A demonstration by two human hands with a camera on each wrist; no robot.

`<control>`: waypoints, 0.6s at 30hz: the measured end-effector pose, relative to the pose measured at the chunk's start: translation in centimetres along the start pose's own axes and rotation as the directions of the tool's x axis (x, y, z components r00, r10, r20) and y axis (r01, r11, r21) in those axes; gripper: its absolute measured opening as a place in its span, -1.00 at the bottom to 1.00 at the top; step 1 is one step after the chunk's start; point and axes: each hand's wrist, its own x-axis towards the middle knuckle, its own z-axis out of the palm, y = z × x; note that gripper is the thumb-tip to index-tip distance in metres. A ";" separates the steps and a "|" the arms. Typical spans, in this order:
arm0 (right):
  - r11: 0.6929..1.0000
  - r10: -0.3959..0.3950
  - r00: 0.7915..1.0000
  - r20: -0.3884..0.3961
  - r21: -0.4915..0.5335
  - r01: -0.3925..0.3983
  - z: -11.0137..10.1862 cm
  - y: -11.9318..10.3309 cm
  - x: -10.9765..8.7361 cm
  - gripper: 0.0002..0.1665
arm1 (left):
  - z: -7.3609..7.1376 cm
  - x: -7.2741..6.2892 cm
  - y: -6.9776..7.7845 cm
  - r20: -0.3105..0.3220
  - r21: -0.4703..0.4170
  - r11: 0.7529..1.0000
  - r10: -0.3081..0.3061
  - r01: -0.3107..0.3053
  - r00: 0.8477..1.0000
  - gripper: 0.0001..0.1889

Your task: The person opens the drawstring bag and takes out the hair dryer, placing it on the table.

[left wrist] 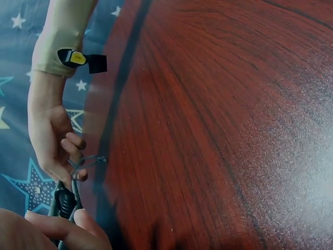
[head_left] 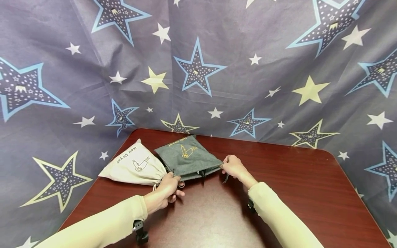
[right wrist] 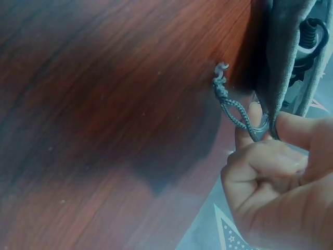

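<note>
A grey drawstring bag (head_left: 190,156) with a gold hair dryer print lies on the table, its mouth towards me and parted. At the mouth's left corner my left hand (head_left: 167,188) pinches the fabric edge. My right hand (head_left: 234,167) pinches the opposite corner between thumb and fingers, and a knotted grey drawstring (right wrist: 220,89) hangs out beside it. Through the gap shows a black ribbed cord end (right wrist: 308,36); whatever else is inside stays mostly hidden. Close against the left hand is a cream drawstring bag (head_left: 131,167) printed "Hair Dryer", its neck gathered.
Both bags rest on a dark red wood-grain table (head_left: 288,186) with rounded far corners. A grey-blue curtain (head_left: 235,89) with stars hangs behind and along the sides, close to the table's far edge. Black straps (head_left: 140,230) are on the sleeves.
</note>
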 end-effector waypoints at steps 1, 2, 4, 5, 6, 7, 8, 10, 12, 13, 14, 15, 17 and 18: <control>1.000 -0.004 1.000 -0.001 -0.006 0.004 0.0 0.0 0.0 -0.79 | 0.0 0.0 0.0 -0.001 0.003 1.000 0.001 -0.001 1.000 -0.94; 1.000 -0.008 1.000 -0.001 -0.012 0.008 -0.1 0.1 0.0 -0.77 | 0.0 0.0 0.0 -0.001 0.006 1.000 0.000 0.000 1.000 -0.93; 1.000 -0.011 1.000 -0.004 -0.020 0.011 -0.1 0.1 -0.1 -0.73 | 0.0 -0.1 -0.1 0.007 0.007 1.000 -0.003 0.003 1.000 -0.92; 1.000 -0.012 1.000 -0.007 -0.021 0.012 -0.2 0.2 -0.2 -0.71 | 0.1 -0.1 -0.1 0.012 0.007 1.000 -0.004 0.004 1.000 -0.91; 1.000 -0.010 1.000 -0.007 -0.018 0.010 -0.2 0.2 -0.2 -0.70 | 0.1 -0.1 -0.2 0.017 0.007 1.000 -0.005 0.005 1.000 -0.90; 1.000 -0.010 1.000 -0.008 -0.014 0.010 -0.2 0.2 -0.3 -0.69 | 0.2 -0.1 -0.3 0.021 0.009 1.000 -0.007 0.006 1.000 -0.90; 1.000 -0.004 1.000 -0.005 -0.006 0.004 -0.2 0.3 -0.3 -0.68 | 0.2 -0.1 -0.4 0.025 0.011 1.000 -0.009 0.009 1.000 -0.89; 1.000 0.003 1.000 0.003 0.011 -0.003 -0.2 0.3 -0.3 -0.67 | 0.4 -0.1 -0.6 0.031 0.017 1.000 -0.015 0.015 0.999 -0.87; 1.000 0.010 1.000 0.015 0.025 -0.011 -0.1 0.4 -0.3 -0.66 | 0.5 -0.2 -0.8 0.038 0.024 0.999 -0.029 0.028 0.999 -0.85; 0.999 0.015 1.000 0.020 0.031 -0.016 -0.1 0.4 -0.3 -0.66 | 0.6 -0.2 -0.8 0.042 0.028 0.999 -0.036 0.034 0.998 -0.84; 0.999 0.020 0.999 0.025 0.036 -0.021 -0.1 0.4 -0.3 -0.66 | 0.7 -0.3 -0.9 0.046 0.031 0.999 -0.041 0.040 0.998 -0.84; 0.999 0.021 0.999 0.029 0.038 -0.022 -0.1 0.4 -0.4 -0.66 | 0.8 -0.3 -0.9 0.050 0.033 0.998 -0.048 0.047 0.998 -0.84; 0.999 0.022 0.999 0.032 0.043 -0.024 -0.2 0.3 -0.5 -0.67 | 0.9 -0.5 -0.9 0.056 0.038 0.998 -0.055 0.053 0.997 -0.84; 0.999 0.022 0.999 0.031 0.044 -0.023 -0.3 0.3 -0.5 -0.67 | 1.0 -0.6 -0.9 0.059 0.039 0.998 -0.055 0.053 0.997 -0.84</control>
